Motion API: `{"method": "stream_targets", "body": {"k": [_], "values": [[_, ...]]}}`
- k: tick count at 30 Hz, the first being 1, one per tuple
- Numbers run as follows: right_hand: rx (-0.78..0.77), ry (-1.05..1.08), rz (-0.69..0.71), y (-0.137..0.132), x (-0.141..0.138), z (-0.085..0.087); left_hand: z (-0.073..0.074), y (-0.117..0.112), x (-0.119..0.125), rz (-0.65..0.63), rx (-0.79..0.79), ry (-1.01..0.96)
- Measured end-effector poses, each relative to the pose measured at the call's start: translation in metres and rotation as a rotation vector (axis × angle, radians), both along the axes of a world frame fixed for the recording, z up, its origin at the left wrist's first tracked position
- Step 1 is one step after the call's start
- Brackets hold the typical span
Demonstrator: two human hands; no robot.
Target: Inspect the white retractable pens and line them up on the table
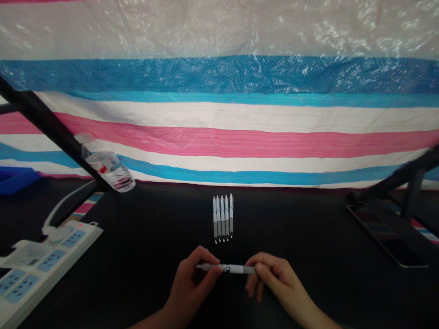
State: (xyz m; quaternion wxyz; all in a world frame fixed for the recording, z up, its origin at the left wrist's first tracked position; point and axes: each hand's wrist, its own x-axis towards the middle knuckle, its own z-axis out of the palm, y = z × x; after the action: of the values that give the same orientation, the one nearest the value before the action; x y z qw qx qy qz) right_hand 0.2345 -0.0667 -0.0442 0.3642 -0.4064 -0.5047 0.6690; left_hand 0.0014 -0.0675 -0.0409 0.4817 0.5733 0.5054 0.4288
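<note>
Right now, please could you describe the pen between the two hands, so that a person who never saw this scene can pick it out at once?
Below the striped tarp, on the black table, five white-and-grey pens lie side by side. Nearer the camera, a sixth pen lies crosswise between the left hand and the right hand. It is the only one held, and it runs sideways while the row points toward the person.

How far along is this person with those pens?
Five retractable pens already lie side by side on the black table. In hand: the left hand and right hand hold a sixth pen level between them. Left: that pen is not lying with the row.
</note>
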Motion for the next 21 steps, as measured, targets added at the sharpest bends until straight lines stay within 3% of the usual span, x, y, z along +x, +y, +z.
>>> {"method": "stream_targets", "body": {"k": [2, 7, 15, 17, 21], "values": [[0.026, -0.068, 0.024, -0.0011, -0.0011, -0.0024, -0.0014, -0.0025, -0.0006, 0.025, -0.025, -0.023], [0.224, -0.314, -0.098, -0.0026, -0.0009, 0.001, -0.0058, -0.0058, 0.0009, 0.018, -0.102, -0.077], [0.53, -0.417, -0.249, -0.0081, -0.0017, -0.0076, -0.0052, -0.0026, 0.0076, 0.024, -0.272, -0.218], [0.504, -0.409, -0.254, -0.0068, -0.0017, -0.0084, -0.0043, -0.0019, 0.0081, 0.018, -0.278, -0.247], [0.302, -0.36, -0.225, 0.0, -0.0006, -0.0063, -0.003, -0.0026, 0.0061, -0.005, -0.251, -0.309]]}}
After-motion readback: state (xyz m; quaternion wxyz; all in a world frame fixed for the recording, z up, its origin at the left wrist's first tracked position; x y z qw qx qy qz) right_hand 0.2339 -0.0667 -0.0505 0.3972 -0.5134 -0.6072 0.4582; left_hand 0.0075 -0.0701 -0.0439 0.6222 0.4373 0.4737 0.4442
